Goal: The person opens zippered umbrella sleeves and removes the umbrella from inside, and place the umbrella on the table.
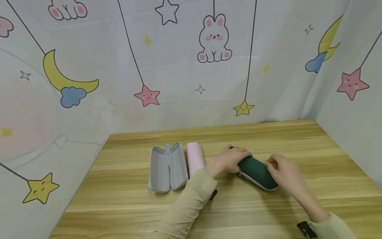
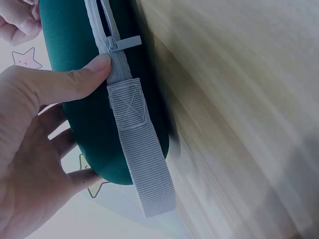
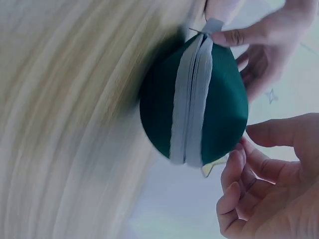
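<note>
A dark green zip case (image 1: 258, 171) lies slanted on the table, its pale grey zipper (image 3: 192, 99) running along the side. My left hand (image 1: 231, 159) grips the case's far left end, fingers behind it and thumb pressed beside the zipper pull (image 2: 125, 44). Just above that pull, in the left wrist view, the zipper teeth are parted. A grey webbing strap (image 2: 147, 169) sticks out from this end. My right hand (image 1: 285, 172) is at the near right end, fingers loosely bent, with thumb and index fingertips right at the case's rounded edge.
Left of my left forearm, a grey case (image 1: 168, 169) lies spread wide on the wooden table (image 1: 119, 205). Beside it is a pink case (image 1: 195, 157), partly hidden by my sleeve (image 1: 191, 199). Printed curtains (image 1: 179, 66) hang along the back and sides.
</note>
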A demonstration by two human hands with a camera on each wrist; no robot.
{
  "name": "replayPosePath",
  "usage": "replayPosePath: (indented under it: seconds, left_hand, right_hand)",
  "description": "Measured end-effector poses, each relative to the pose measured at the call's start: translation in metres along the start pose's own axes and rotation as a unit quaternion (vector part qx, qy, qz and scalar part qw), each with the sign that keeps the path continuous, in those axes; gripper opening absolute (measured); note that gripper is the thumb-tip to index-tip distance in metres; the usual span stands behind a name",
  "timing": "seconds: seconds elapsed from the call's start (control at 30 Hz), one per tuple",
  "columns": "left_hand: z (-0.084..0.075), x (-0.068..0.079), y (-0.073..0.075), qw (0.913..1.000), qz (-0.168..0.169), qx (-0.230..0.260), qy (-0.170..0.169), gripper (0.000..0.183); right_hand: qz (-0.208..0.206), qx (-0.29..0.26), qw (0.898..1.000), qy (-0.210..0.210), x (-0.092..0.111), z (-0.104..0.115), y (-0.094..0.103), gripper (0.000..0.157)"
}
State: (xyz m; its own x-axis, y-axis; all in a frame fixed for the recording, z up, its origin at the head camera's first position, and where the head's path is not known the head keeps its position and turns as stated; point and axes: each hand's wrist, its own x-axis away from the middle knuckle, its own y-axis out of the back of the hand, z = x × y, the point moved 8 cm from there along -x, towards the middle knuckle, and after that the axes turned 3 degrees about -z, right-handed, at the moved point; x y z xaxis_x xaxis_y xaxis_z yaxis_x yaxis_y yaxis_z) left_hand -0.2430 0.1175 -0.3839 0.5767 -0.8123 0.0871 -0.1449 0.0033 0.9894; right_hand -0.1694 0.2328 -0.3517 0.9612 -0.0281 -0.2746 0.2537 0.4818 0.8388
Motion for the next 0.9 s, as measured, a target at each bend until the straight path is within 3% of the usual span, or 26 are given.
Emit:
replayPosePath:
  seconds: [0.43,0.6,0.9]
  left_hand:
    - [-0.008,-0.008,-0.003,0.9995,-0.009,-0.026,-0.017,0.069]
    - [-0.009,-0.011,-0.002,0.9988,-0.021,-0.040,-0.017,0.067]
    - [-0.010,-0.016,0.001,0.9968,-0.042,-0.064,-0.025,0.065]
  right_hand:
    - [0.075,-0.054,0.995,-0.033,-0.008,-0.024,-0.012,0.014]
    - [0.119,-0.088,0.988,-0.042,-0.011,-0.030,-0.019,0.019]
    - [0.162,-0.154,0.971,-0.081,-0.010,-0.045,-0.029,0.034]
